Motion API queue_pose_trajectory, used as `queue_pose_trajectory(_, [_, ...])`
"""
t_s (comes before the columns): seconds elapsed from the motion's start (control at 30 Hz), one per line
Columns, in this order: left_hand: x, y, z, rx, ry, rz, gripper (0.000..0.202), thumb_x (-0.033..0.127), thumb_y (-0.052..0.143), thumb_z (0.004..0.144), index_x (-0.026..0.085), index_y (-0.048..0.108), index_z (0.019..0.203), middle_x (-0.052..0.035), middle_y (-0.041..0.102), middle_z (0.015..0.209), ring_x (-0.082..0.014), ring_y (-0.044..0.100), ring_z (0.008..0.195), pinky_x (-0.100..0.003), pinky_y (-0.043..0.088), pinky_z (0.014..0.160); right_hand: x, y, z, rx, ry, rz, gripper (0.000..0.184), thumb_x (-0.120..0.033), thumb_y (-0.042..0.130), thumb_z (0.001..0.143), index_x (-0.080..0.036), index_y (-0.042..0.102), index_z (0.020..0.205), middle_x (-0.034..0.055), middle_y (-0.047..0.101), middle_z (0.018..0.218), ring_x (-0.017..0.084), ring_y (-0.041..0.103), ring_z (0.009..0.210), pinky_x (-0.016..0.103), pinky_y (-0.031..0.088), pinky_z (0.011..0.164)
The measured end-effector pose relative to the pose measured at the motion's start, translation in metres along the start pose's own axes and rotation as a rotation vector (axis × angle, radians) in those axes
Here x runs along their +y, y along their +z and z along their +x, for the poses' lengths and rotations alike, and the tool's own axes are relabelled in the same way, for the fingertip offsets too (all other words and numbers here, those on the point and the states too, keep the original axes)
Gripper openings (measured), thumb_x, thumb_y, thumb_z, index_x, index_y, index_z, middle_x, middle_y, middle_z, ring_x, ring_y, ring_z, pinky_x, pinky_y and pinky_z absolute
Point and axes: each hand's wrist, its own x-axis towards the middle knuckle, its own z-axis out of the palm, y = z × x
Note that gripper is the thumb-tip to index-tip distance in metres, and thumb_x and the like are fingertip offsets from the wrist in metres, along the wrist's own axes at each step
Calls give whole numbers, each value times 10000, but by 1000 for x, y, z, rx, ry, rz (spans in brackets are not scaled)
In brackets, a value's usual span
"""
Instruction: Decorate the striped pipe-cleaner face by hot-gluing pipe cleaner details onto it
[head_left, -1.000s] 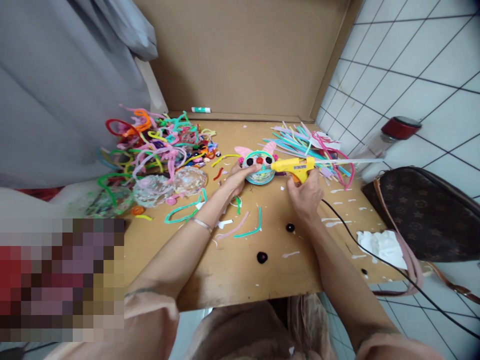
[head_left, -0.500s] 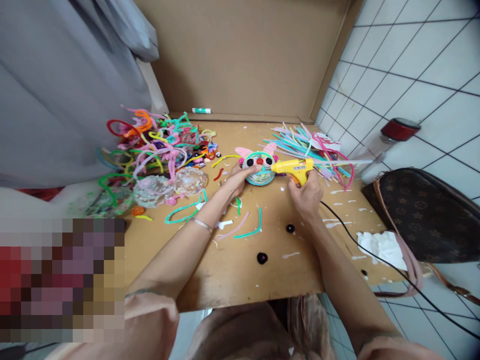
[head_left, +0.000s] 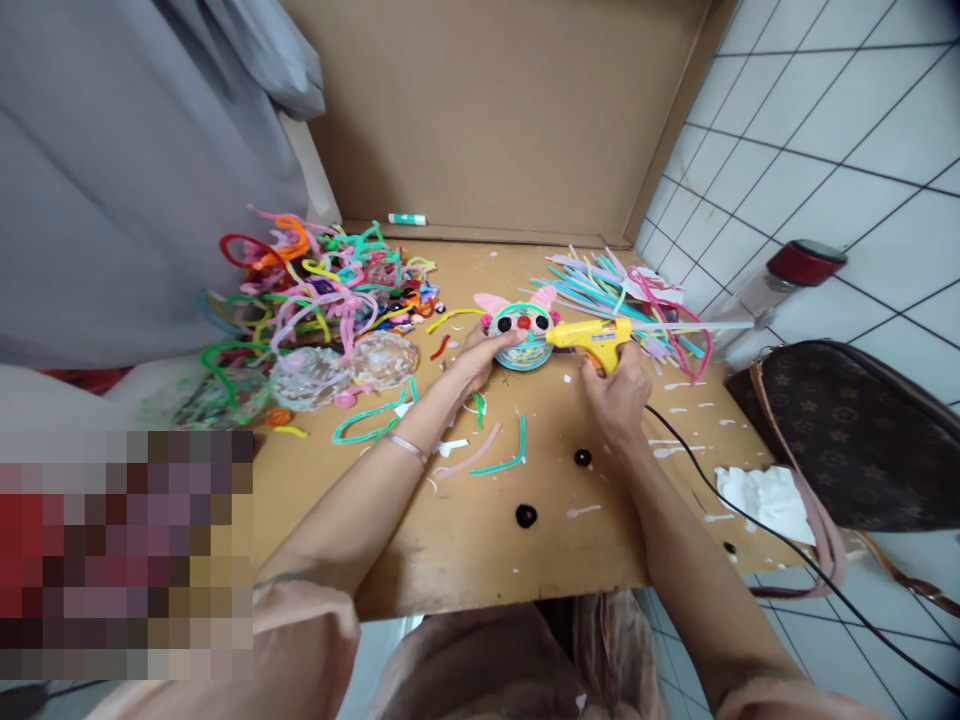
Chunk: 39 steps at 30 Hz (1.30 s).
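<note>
My left hand (head_left: 480, 362) is closed on the left side of a round animal-face craft (head_left: 529, 354), its thumb lying across the front. The craft has a teal rim, pink ears, black eyes and a red nose. In my right hand (head_left: 616, 385) is a yellow hot glue gun (head_left: 589, 336), fingers wrapped round its handle. Its nozzle points left, at the craft's right side by the thumb tip; whether it touches, I cannot tell. A long clear glue stick (head_left: 697, 325) sticks out of the gun's back. Two black round pieces (head_left: 526, 516) lie nearer the table's front edge.
A tangled heap of colourful pipe cleaners (head_left: 322, 280) covers the left back, with clear plastic bags (head_left: 382, 360) before it. Straight pipe cleaners (head_left: 592, 285) lie at the back right. The gun's black cord (head_left: 697, 465) runs right past a tissue (head_left: 765, 497) and a brown handbag (head_left: 862, 430).
The whole view has shifted slightly. Both hands, the craft and the glue gun keep nearly the same places relative to each other.
</note>
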Motion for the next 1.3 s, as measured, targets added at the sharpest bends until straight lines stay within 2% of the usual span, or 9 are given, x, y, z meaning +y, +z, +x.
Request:
queue_pose_trajectory(0.23, [-1,-1,1,1,-1,-4,577,297,975,444,181,730,953,-86,798,923,-300,745,963,-467,520,1019,1,-2,-2,56,-59,-32,301,-414,545,807,-212,545,1030,82,659,811,284,617,755,336,424,646])
queue_pose_trajectory(0.73, [-1,-1,1,13,-6,13,599,303,966,448,180,721,981,-93,796,940,-308,744,1012,-459,525,1023,4,0,-1,91,-72,-28,253,-389,545,786,-223,546,977,57,645,765,262,597,713,319,394,617])
queue_pose_trajectory(0.97, [-2,-1,2,26,-7,14,608,334,976,430,185,721,962,-86,801,941,-324,740,1052,-461,533,1029,0,-3,-1,50,4,-20,281,-398,563,758,-212,551,969,43,596,722,268,582,693,351,429,636])
queue_pose_trajectory(1.17, [-1,0,2,26,14,-10,596,312,981,415,189,707,930,-86,811,964,-330,741,1067,-463,530,1039,-2,-7,0,86,42,22,283,-433,584,744,-231,538,936,37,581,738,272,579,731,384,465,690])
queue_pose_trajectory(1.3, [-1,1,2,25,9,-10,590,296,975,416,182,709,930,-82,809,940,-325,745,1039,-459,527,1030,-4,-8,-1,28,65,43,279,-409,588,737,-224,539,940,43,587,752,265,565,721,381,453,692])
